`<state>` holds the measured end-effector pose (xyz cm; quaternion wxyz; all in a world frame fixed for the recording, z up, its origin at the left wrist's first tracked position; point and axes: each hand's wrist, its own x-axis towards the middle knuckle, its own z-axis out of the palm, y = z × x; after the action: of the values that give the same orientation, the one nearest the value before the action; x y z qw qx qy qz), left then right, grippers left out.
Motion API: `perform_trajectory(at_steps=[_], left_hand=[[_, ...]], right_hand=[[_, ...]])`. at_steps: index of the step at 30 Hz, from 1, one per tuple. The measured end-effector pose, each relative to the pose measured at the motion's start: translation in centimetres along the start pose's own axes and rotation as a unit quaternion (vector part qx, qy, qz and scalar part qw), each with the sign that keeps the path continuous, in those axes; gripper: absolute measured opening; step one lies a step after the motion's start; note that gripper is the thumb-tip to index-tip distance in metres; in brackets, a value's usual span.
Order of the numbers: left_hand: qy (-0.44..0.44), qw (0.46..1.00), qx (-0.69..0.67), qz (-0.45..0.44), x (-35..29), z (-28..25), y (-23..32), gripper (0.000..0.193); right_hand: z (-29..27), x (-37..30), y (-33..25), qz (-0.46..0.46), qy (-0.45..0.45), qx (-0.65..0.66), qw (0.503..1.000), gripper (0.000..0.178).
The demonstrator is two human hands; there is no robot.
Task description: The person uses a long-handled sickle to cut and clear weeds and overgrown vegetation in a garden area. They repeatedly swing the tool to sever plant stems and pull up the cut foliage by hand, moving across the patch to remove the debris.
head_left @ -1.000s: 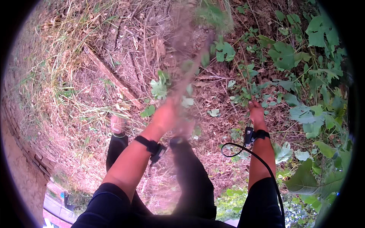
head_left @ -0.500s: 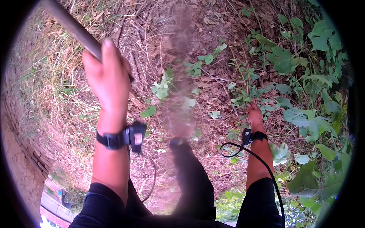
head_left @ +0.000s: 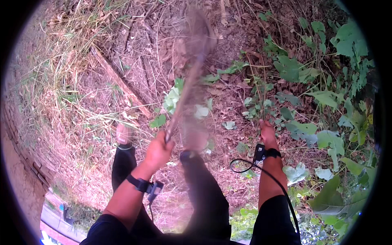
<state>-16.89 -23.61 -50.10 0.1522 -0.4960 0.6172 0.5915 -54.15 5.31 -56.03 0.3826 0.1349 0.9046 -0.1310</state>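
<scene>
My left hand (head_left: 158, 152) is closed around the lower end of a long wooden-handled tool (head_left: 184, 94). The handle slants up and away toward the far middle. Its head (head_left: 200, 36) is smeared by motion over the ground, so its exact kind cannot be told. Further right, my right hand (head_left: 267, 131) is closed at the base of thin leafy vine stems (head_left: 261, 96), with its fingertips partly hidden by the leaves. Both wrists wear black straps with small devices, and a black cable runs along the right forearm.
Broad green leaves (head_left: 332, 143) crowd the right side. A brown stick (head_left: 118, 81) lies on dry leaf litter at the left, near tall dry grass (head_left: 69, 77). My feet stand on the ground below, and an earthen wall edge (head_left: 20, 163) rises at lower left.
My left hand has come down and to the right, swinging the tool from the upper left to the middle. The right hand has shifted slightly left and nearer, still at the stems.
</scene>
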Motion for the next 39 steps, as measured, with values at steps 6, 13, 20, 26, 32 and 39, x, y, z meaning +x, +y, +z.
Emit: perform_trajectory(at_steps=[6,13,20,26,32,39], left_hand=[[0.333,0.895,-0.222,0.199,6.0,-9.5,11.2,0.022],[0.271,0.939,-0.117,0.178,12.2,-2.4,14.3,0.025],[-0.027,0.999,0.035,-0.017,0.7,3.5,-0.9,0.026],[0.282,0.934,-0.189,0.108,3.1,-8.2,7.2,0.027],[0.468,0.818,-0.087,0.322,11.6,-12.2,17.7,0.029],[-0.052,0.995,0.089,-0.004,6.3,7.3,2.6,0.029]], right_hand=[[-0.1,1.0,-0.5,0.024,-0.025,0.016,0.999,0.029],[-1.1,2.1,0.9,0.019,-0.053,0.061,0.997,0.041],[-1.2,0.2,0.5,0.055,-0.079,-0.018,0.995,0.047],[0.0,-0.1,1.0,0.006,-0.073,0.044,0.996,0.037],[-0.3,0.9,2.4,0.037,-0.08,0.063,0.994,0.038],[-0.2,0.0,3.0,0.018,-0.058,0.08,0.995,0.046]])
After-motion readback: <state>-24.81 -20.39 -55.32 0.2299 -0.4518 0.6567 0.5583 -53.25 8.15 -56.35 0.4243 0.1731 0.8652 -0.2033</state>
